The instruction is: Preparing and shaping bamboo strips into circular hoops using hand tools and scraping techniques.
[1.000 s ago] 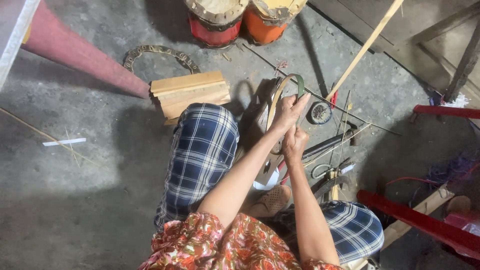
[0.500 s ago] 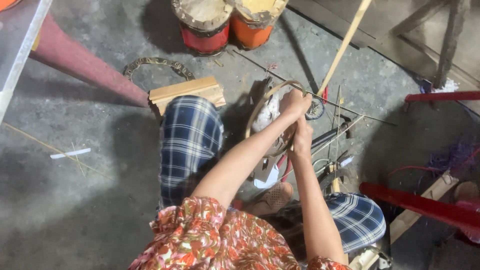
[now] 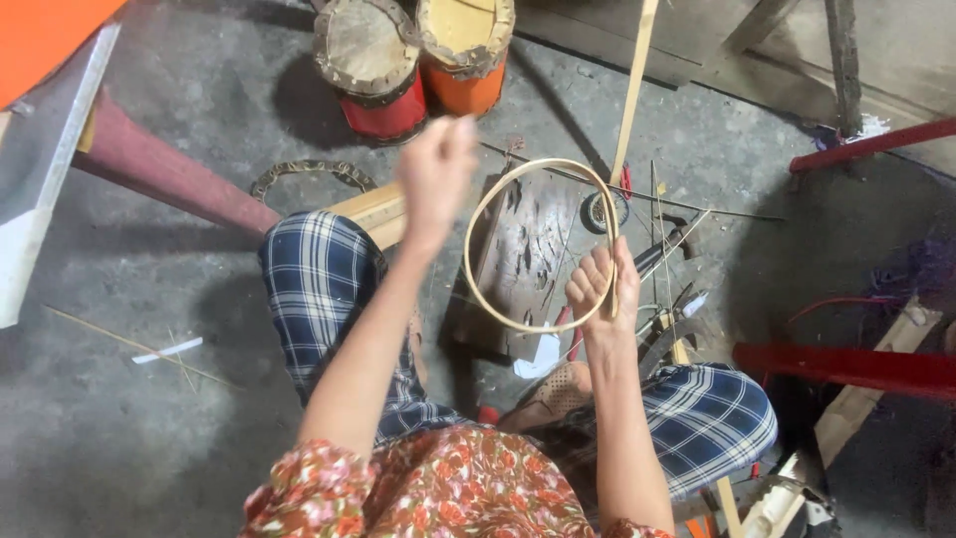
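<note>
Right hand (image 3: pixel 600 289), centre right of frame: fingers closed on the right side of a thin bamboo hoop (image 3: pixel 503 199), held at frame centre above a scarred wooden board (image 3: pixel 523 264). Left hand (image 3: pixel 436 174), upper centre: raised, blurred, fingers curled; contents of grip cannot be told; apart from hoop. Two small drums (image 3: pixel 413 60) at top centre on concrete floor (image 3: pixel 129 438). Pale bamboo strip (image 3: pixel 633 90) slanting upward beyond hoop.

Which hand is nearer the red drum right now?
Left. The left hand is raised just below and right of the red drum, apart from it. The right hand is farther down and right, gripping the bamboo hoop.
</note>
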